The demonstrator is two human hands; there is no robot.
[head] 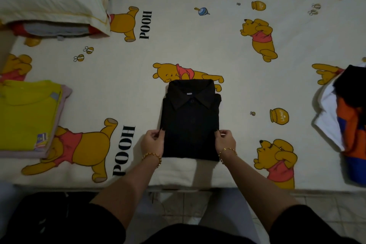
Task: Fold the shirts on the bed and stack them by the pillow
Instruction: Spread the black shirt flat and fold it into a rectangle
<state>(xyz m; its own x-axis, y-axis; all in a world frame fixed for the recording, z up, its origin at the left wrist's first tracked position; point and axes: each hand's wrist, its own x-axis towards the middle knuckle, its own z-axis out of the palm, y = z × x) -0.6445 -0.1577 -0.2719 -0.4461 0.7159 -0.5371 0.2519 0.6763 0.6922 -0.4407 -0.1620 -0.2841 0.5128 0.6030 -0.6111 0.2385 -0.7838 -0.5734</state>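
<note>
Black collared shirt [190, 123], folded, mid-bed

Left hand [153, 141], right hand [225, 140]: pinch grips

Folded black shirt [190, 121] on the bedsheet [178, 41], left hand [153, 143] and right hand [225, 141] in a pinch on its sides

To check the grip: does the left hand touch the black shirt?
Touching. The head view shows the left hand pinching the left edge of the black shirt.
</note>
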